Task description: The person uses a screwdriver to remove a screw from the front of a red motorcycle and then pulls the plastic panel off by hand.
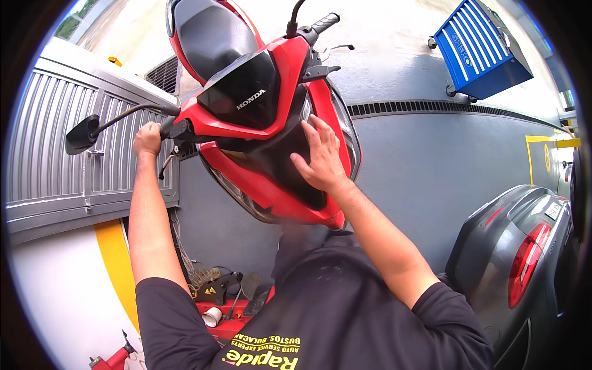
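A red and black motor scooter (280, 120) stands in front of me, its front end toward me and its dark seat (213, 40) beyond. My left hand (148, 139) is wrapped around the end of the handlebar grip on the left, next to a brake lever (165, 166) and below a black mirror (82, 135). Over the black front panel (271, 161), my right hand (322, 154) has its fingers spread, with nothing in it. Whether its fingertips touch the panel I cannot tell. The other handlebar grip (325, 23) sticks out at the far side, untouched.
On the left is a grey metal gate (49, 142). A blue tool cabinet on wheels (475, 49) stands at the far right, beyond a floor drain grate (419, 108). A grey car (493, 240) is close on my right. Red equipment and coiled cable (206, 277) lie at lower left.
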Demonstrator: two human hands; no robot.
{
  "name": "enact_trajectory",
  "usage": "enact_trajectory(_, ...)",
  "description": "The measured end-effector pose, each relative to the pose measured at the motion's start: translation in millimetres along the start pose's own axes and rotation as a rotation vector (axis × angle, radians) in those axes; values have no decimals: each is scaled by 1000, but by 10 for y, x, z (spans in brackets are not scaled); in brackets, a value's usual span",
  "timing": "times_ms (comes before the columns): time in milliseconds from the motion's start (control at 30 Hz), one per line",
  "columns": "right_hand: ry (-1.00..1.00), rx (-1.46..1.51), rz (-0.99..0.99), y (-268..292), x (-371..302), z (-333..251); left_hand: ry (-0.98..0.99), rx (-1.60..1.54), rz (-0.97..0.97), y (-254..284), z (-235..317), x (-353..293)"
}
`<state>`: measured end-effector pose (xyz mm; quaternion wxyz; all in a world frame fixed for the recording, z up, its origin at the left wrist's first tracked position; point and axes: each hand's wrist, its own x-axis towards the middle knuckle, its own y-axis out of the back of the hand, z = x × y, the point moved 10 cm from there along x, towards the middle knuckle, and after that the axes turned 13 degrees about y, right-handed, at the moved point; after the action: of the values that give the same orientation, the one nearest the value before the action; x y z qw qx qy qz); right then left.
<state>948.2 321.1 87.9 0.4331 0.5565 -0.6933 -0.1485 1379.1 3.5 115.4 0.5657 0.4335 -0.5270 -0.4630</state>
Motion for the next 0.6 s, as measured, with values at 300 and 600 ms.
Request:
enact_trajectory(300, 62, -188, -139, -41, 740, 652, 106, -859, 542, 724, 577, -1114)
enact_trajectory(600, 173, -120, -412, -409, 1025, 778, -284, -560, 137, 349, 2264, -2426)
